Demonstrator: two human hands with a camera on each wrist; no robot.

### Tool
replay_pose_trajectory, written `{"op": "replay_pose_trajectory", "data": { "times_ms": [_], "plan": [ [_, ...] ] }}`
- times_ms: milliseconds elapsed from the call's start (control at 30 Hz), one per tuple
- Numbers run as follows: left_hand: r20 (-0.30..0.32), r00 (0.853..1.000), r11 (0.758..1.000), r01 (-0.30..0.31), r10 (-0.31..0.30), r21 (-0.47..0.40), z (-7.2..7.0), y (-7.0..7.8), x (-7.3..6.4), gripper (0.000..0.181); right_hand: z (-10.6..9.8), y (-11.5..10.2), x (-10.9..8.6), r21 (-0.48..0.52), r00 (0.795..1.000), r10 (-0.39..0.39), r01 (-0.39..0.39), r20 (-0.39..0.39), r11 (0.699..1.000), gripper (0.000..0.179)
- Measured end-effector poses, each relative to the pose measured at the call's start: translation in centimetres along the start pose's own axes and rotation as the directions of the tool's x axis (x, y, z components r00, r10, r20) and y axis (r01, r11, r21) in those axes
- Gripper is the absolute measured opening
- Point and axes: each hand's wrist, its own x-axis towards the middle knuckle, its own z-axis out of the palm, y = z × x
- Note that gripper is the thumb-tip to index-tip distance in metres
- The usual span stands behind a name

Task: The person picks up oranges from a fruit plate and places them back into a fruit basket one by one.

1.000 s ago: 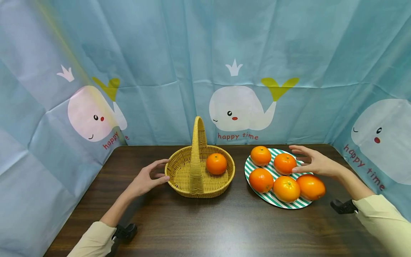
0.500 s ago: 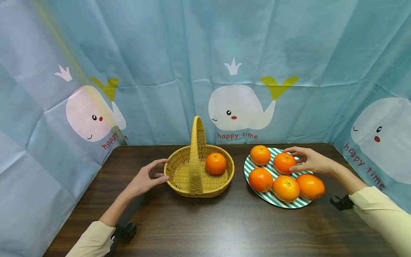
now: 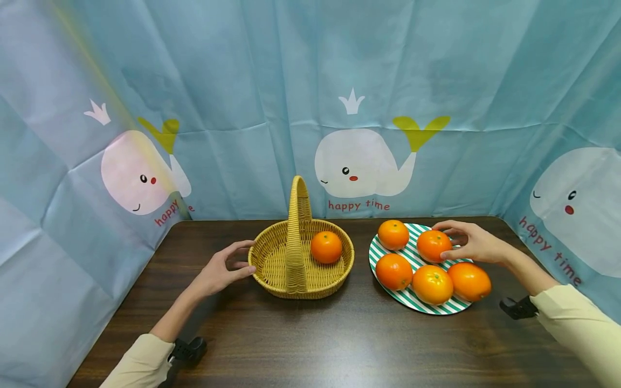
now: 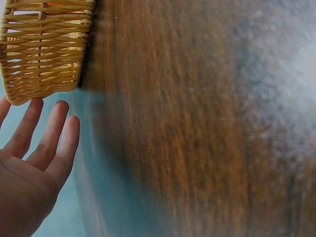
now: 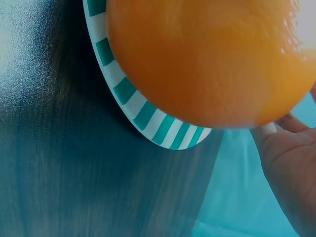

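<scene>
In the head view, my left hand (image 3: pixel 220 274) touches the left end of a yellow wicker basket (image 3: pixel 271 283) that has a tall arched handle. The left wrist view shows those fingers extended, tips by the woven side (image 4: pixel 44 54). One orange (image 3: pixel 326 247) lies in the basket's right half. On the right, a round plate (image 3: pixel 411 307) with green and white stripes bears several oranges. My right hand (image 3: pixel 477 243) grips the back right orange (image 3: pixel 433 246) between thumb and fingers. A nearer orange (image 5: pixel 207 59) fills much of the right wrist view and partly hides that hand.
The dark wooden table (image 3: pixel 310 339) is backed by a light blue curtain (image 3: pixel 242 108) printed with whales, which also hangs along both sides. Two oranges (image 3: pixel 433 284) (image 3: pixel 468 281) sit at the plate's front, close to the right forearm. The basket's handle rises above its middle.
My right hand has come in leftward and closed around the back right orange, which has shifted slightly to the right. My left hand and the basket look unmoved.
</scene>
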Motion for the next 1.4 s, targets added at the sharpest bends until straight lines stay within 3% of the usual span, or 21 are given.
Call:
{"op": "replay_pose_trajectory", "data": {
  "times_ms": [467, 733, 967, 1400],
  "plan": [
    [0.005, 1.000, 1.000, -0.014, 0.014, -0.028, 0.2, 0.2, 0.0, 0.064, -0.3, 0.4, -2.4, 0.034, 0.990, 0.015, -0.011, -0.138, 0.999, 0.062],
    [0.003, 1.000, 1.000, -0.007, 0.007, -0.007, 0.1, 0.0, 0.1, 0.063, -0.1, 0.0, -3.3, 0.083, 0.984, 0.036, -0.022, -0.177, 0.996, 0.060],
    [0.002, 1.000, 1.000, 0.000, 0.000, -0.002, 0.1, -0.3, 0.1, 0.063, 0.1, -0.7, -3.2, 0.130, 0.981, 0.034, -0.009, -0.192, 0.991, 0.060],
    [-0.004, 1.000, 1.000, -0.008, 0.007, -0.008, 0.1, -0.3, 0.0, 0.064, 0.6, -3.1, -2.0, 0.127, 0.977, 0.021, 0.006, -0.213, 0.992, 0.063]
  ]
}}
